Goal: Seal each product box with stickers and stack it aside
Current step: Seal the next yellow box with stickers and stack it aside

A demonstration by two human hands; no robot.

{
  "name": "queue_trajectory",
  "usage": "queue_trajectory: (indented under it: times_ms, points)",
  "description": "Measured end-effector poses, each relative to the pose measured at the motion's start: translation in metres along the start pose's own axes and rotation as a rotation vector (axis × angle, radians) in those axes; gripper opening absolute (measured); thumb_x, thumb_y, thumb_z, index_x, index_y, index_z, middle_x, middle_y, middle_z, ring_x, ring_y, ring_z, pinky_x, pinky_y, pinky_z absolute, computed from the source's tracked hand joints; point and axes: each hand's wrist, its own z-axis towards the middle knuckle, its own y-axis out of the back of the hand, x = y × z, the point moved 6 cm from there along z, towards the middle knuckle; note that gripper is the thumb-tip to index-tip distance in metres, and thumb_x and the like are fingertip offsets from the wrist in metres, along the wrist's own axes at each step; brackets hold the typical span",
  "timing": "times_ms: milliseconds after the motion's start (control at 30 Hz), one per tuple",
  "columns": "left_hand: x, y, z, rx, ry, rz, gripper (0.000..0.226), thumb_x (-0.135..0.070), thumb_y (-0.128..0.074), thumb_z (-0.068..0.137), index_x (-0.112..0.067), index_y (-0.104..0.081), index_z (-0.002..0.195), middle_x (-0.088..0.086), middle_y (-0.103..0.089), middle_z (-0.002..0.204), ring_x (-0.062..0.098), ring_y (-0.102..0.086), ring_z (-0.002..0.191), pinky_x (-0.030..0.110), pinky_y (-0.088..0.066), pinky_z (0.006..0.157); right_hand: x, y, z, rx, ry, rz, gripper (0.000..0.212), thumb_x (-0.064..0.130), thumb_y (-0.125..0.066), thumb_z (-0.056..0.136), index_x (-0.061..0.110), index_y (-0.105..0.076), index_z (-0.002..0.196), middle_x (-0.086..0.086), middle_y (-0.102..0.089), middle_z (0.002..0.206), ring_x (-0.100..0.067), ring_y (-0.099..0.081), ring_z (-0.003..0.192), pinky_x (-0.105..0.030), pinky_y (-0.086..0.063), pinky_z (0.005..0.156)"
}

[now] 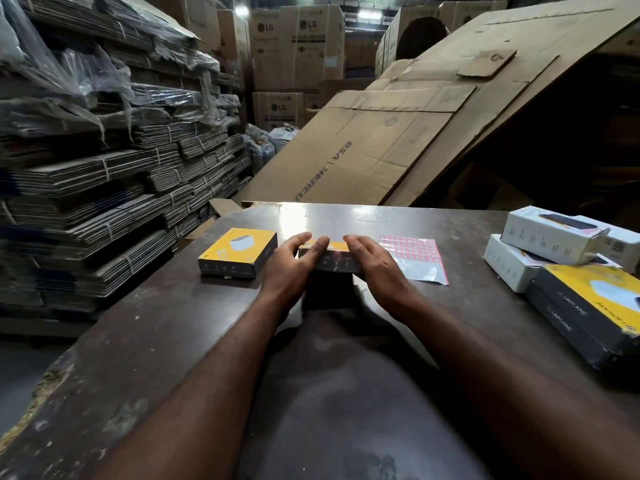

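Yellow box (334, 263) at middle of table (166, 323), gripped at both ends, left hand (294, 259) curled over left end, right hand (375, 263) cupped round right end, sticker sheet (417, 258) just beside on right, second box (239, 252) near on left, stacked boxes (568, 268) well apart at right edge.

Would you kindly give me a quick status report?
Left hand, right hand holding yellow box. Sticker sheet beside it. Nothing blocking.

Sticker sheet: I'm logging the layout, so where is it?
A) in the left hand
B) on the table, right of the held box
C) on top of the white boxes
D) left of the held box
B: the sticker sheet lies flat on the table, just right of the held box.
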Motion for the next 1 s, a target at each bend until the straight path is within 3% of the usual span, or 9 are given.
queue_trajectory:
  times_ms: [67,133,267,367,467,533,667,833,1000]
  points:
    - [-0.003,-0.002,-0.002,0.018,-0.022,0.096,0.092,-0.076,-0.069,0.062,-0.021,-0.061,0.136,0.000,-0.067,0.128,0.015,-0.064,0.116,0.041,-0.051,0.105,0.002,0.001,0.000,-0.011,-0.018,0.054,0.023,0.029,-0.044,0.107,0.025,-0.066,0.103,0.013,-0.067,0.099,0.006,-0.064,0.088,-0.027,-0.049,0.091]
    - [-0.004,-0.001,-0.004,0.005,-0.032,0.136,0.095,-0.075,-0.071,0.059,-0.022,-0.060,0.137,0.000,-0.067,0.127,0.015,-0.065,0.114,0.040,-0.052,0.103,0.001,0.001,-0.001,-0.012,-0.027,0.050,0.024,0.030,-0.042,0.108,0.028,-0.065,0.102,0.014,-0.067,0.102,0.001,-0.064,0.096,-0.033,-0.050,0.100]
    - [0.003,-0.001,-0.001,0.091,0.028,0.025,0.107,-0.075,-0.081,0.053,-0.022,-0.054,0.142,0.005,-0.067,0.126,0.020,-0.068,0.113,0.045,-0.055,0.100,0.004,-0.001,-0.003,0.022,-0.019,0.013,0.040,0.053,-0.055,0.092,0.024,-0.066,0.117,0.007,-0.069,0.113,-0.014,-0.064,0.113,-0.036,-0.048,0.104]
    - [0.007,-0.005,-0.001,0.222,0.092,-0.104,0.098,-0.042,-0.086,0.067,-0.015,-0.043,0.150,0.014,-0.061,0.136,0.025,-0.066,0.117,0.046,-0.054,0.102,0.008,0.003,-0.006,0.029,0.050,-0.116,0.047,0.043,-0.066,0.094,0.016,-0.061,0.132,0.002,-0.066,0.121,-0.014,-0.064,0.112,-0.028,-0.050,0.101]
    - [0.006,-0.009,-0.001,0.264,0.128,-0.193,0.069,-0.008,-0.068,0.089,-0.011,-0.039,0.152,0.016,-0.055,0.138,0.024,-0.065,0.115,0.034,-0.059,0.089,0.010,0.008,-0.005,0.009,0.105,-0.226,0.040,0.030,-0.069,0.094,0.016,-0.062,0.131,0.003,-0.065,0.119,-0.009,-0.065,0.106,-0.024,-0.052,0.098]
    - [0.004,-0.010,-0.002,0.241,0.148,-0.247,0.065,-0.012,-0.064,0.089,-0.010,-0.042,0.150,0.014,-0.056,0.132,0.023,-0.065,0.110,0.030,-0.058,0.078,0.010,0.009,-0.004,0.012,0.113,-0.247,0.039,0.028,-0.070,0.095,0.016,-0.061,0.131,0.002,-0.065,0.120,-0.008,-0.064,0.105,-0.023,-0.052,0.097]
    - [0.004,-0.012,-0.001,0.185,0.174,-0.287,0.071,-0.038,-0.075,0.084,-0.014,-0.049,0.145,0.012,-0.059,0.134,0.024,-0.067,0.113,0.035,-0.061,0.080,0.010,0.006,-0.005,0.045,0.137,-0.299,0.049,0.017,-0.074,0.091,0.013,-0.057,0.137,-0.001,-0.061,0.130,-0.013,-0.061,0.115,-0.028,-0.049,0.104]
    - [0.008,-0.003,0.004,0.067,0.158,-0.220,0.048,-0.036,-0.081,0.081,-0.023,-0.063,0.124,0.012,-0.067,0.123,0.026,-0.070,0.106,0.041,-0.060,0.087,0.012,-0.004,-0.008,0.038,0.205,-0.368,0.073,0.023,-0.070,0.073,0.011,-0.052,0.143,-0.005,-0.049,0.150,-0.020,-0.054,0.133,-0.043,-0.047,0.109]
    - [0.007,-0.003,0.003,0.106,0.200,-0.350,0.035,-0.015,-0.072,0.085,-0.028,-0.065,0.116,0.014,-0.068,0.113,0.023,-0.069,0.083,0.032,-0.057,0.064,0.006,-0.005,-0.005,0.034,0.199,-0.314,0.079,0.025,-0.075,0.067,0.008,-0.055,0.142,-0.006,-0.045,0.155,-0.014,-0.040,0.144,-0.043,-0.042,0.115]
